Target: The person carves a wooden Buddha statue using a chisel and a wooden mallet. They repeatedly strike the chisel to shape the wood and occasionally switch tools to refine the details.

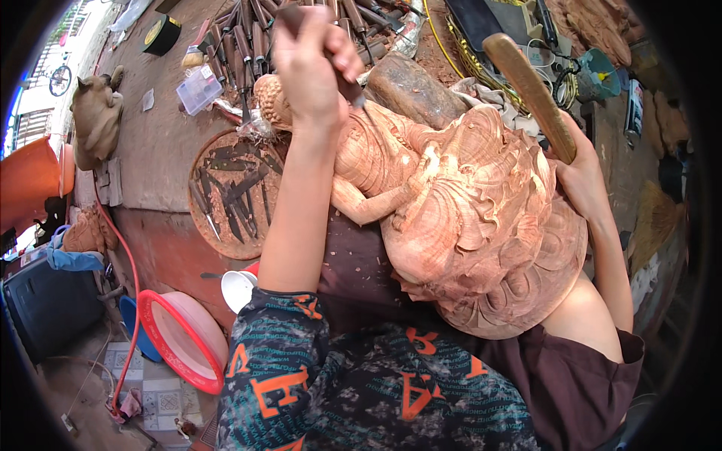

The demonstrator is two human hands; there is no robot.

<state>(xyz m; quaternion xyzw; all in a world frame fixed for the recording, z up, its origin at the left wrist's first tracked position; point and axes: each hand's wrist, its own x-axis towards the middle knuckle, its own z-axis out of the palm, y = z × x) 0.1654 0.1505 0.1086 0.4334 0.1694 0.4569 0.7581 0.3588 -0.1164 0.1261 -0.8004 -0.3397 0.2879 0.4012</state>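
Observation:
A carved wooden figure [466,218] of bare reddish wood, with a curly-haired head [272,101] and wide petal-like folds, lies tilted across my lap. My left hand [312,71] is closed around the dark handle of a chisel [350,92], somewhat blurred. Its blade points down at the figure's shoulder and chest; whether the tip touches the wood I cannot tell. At the figure's right side, my right hand [580,165] grips the lower end of a worn wooden club [530,94], raised and slanting up to the left. A rounded wood block [414,89] lies behind the figure.
Many chisels [248,37] are heaped at the back. A round tray [209,244] with loose blades sits left, near a clear plastic box [199,89]. A cat-like brown figure [96,120], red-rimmed basin [180,342] and red hose [129,259] stand farther left. A teal cup [599,79] is back right.

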